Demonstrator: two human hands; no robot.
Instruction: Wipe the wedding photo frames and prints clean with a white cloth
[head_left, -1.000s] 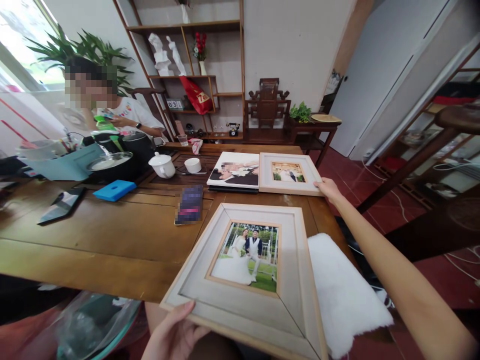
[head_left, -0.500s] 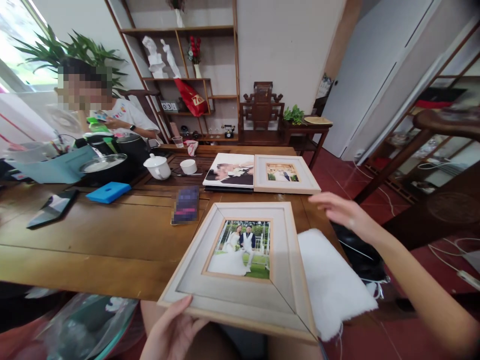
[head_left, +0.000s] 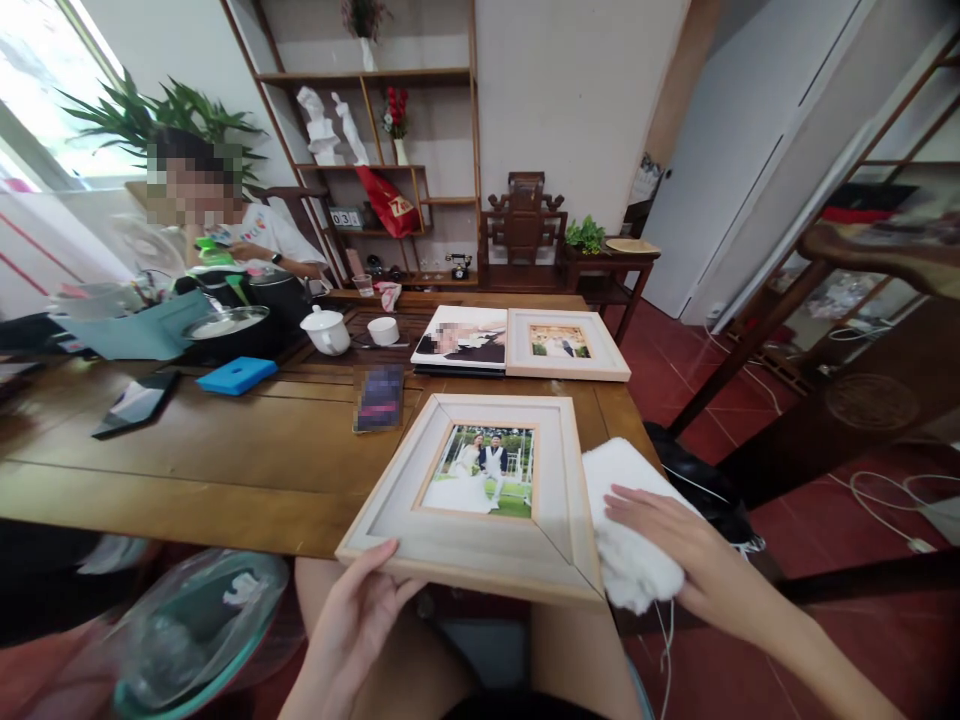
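A: State the largest items first.
B: The table (head_left: 225, 460) is brown wood. At its near right edge lies a frame (head_left: 480, 490) with a wedding photo, its lower edge past the table edge. Just right of the frame lies a white cloth (head_left: 622, 520), touching it.

A: What lies further back?
B: A second frame (head_left: 566, 343) and a photo book (head_left: 463, 338) lie side by side, touching. To the left stand a teapot (head_left: 325, 331) and a cup (head_left: 384, 330). A blue box (head_left: 236, 375) and a phone (head_left: 135, 403) lie further left. A second person (head_left: 225, 225) sits at the far left side.

A: Report the hands.
B: The left hand (head_left: 360, 610) has its grip clenched on the frame's lower left edge, thumb on top. The right hand (head_left: 690, 560) rests flat on the cloth, fingers extended, grip released.
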